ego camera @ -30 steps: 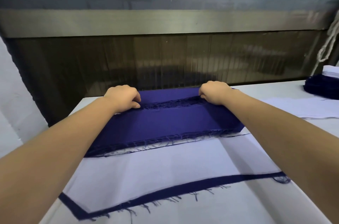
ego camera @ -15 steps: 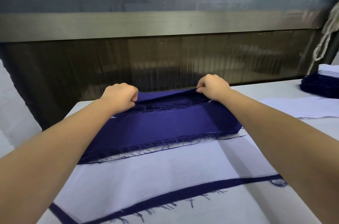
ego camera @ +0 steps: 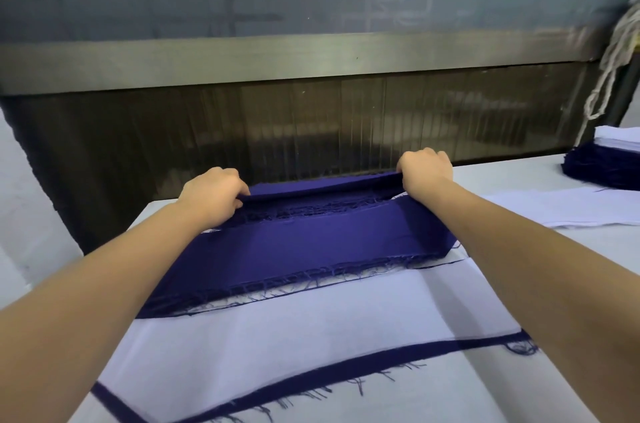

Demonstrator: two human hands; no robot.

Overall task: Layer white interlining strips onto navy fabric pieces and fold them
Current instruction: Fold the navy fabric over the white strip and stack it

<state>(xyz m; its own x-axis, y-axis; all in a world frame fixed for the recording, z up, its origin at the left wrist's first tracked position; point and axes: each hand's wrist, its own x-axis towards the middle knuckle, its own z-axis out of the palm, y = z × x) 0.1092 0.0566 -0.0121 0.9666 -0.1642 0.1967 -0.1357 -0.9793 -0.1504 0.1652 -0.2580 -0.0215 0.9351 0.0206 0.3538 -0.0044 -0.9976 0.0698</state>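
Where the navy fabric piece [ego camera: 311, 246] lies folded, far edge raised: table [ego camera: 502, 177], beneath it; white interlining strip [ego camera: 294, 329], flat, emerging from under its near edge; left hand [ego camera: 213, 196] and right hand [ego camera: 427, 170], fingers curled, pinching its far edge at either end.

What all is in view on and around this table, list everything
folded cloth: one, navy, table centre, far edge raised
white strip: one, white, near side, on a navy piece
navy piece: one, navy, under the white strip
white sheets: count unclear, white, table's right
stack: one, navy and white, far right
cord: one, off-white, hanging top right
table: one, white, under everything
metal bar: one, grey, across the back
left grip: one, bare hand, pinches folded cloth's far edge
right grip: one, bare hand, pinches the same edge
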